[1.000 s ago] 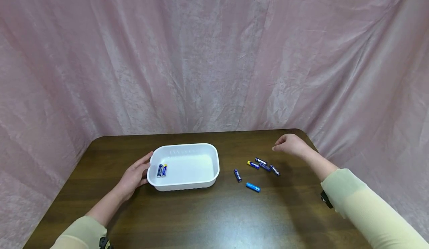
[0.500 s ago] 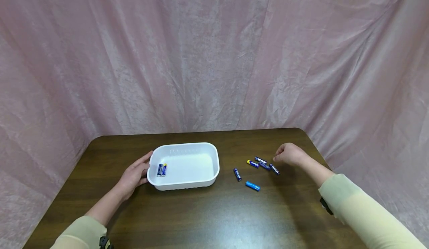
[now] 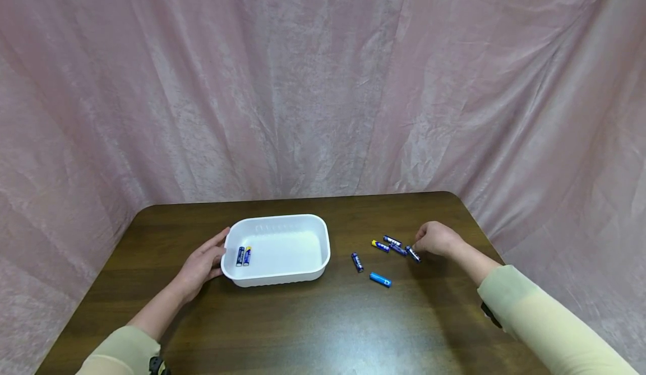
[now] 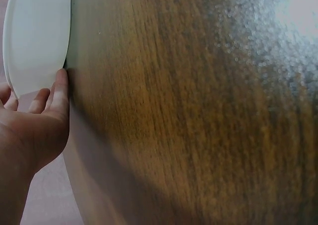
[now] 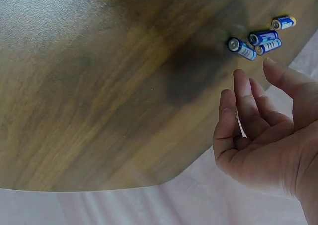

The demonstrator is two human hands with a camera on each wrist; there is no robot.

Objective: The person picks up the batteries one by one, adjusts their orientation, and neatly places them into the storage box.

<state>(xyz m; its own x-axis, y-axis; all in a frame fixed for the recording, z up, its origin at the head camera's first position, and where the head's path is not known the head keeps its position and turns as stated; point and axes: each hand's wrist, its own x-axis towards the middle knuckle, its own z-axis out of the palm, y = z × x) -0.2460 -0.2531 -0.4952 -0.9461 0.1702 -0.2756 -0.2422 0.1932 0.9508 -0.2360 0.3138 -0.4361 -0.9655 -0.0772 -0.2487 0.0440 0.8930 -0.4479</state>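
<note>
Pale sleeves, the left one (image 3: 118, 352) and the right one (image 3: 545, 313), reach in from the near side of a brown wooden table (image 3: 282, 330). Nearest among the scattered cells, a light blue battery (image 3: 381, 279) lies right of centre, with a dark blue battery (image 3: 357, 262) just beyond and to its left, well apart from the hands. A white tray (image 3: 275, 281) sits left of centre, the left hand (image 3: 198, 267) laid along its left end, fingers spread against the outside, seemingly to steady it while leaving the inside free. Two batteries, a dark one (image 3: 240, 256) and a yellow-tipped one (image 3: 247, 255), lie side by side at the tray's left, perhaps ranged there to spare room.

To the right, the right hand (image 3: 438, 240) hovers at a battery (image 3: 413, 254), thumb and fingers curved but parted, holding nothing; the angle suits a pinch from above, though I cannot tell whether they touch. Just left lie three more batteries (image 3: 392, 241), close together. A pink curtain (image 3: 303, 83) hangs beyond the far edge.
</note>
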